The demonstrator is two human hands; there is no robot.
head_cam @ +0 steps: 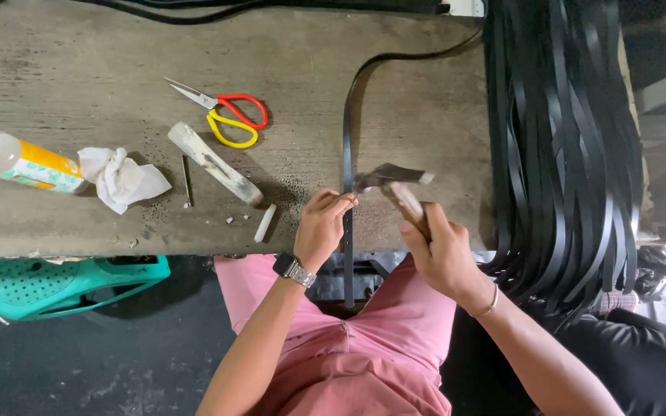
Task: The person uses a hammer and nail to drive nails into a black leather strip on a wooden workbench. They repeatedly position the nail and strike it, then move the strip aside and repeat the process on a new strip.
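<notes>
A long black strap (347,139) lies across the worn wooden table (79,77) and hangs over its near edge between my knees. My left hand (322,228) pinches the strap at the table's front edge, fingertips on it just under the hammer head. My right hand (439,254) grips the wooden handle of a hammer (391,182), whose metal head hovers at the strap beside my left fingers. A watch is on my left wrist and a thin bracelet on my right.
Red-and-yellow scissors (229,115), a pale wooden-handled tool (213,163), a thin metal punch (186,182), a white stick (265,223), crumpled tissue (121,179) and a lying bottle (21,162) sit left. Several black straps (564,139) drape at the right. A teal plastic stool (63,285) stands below.
</notes>
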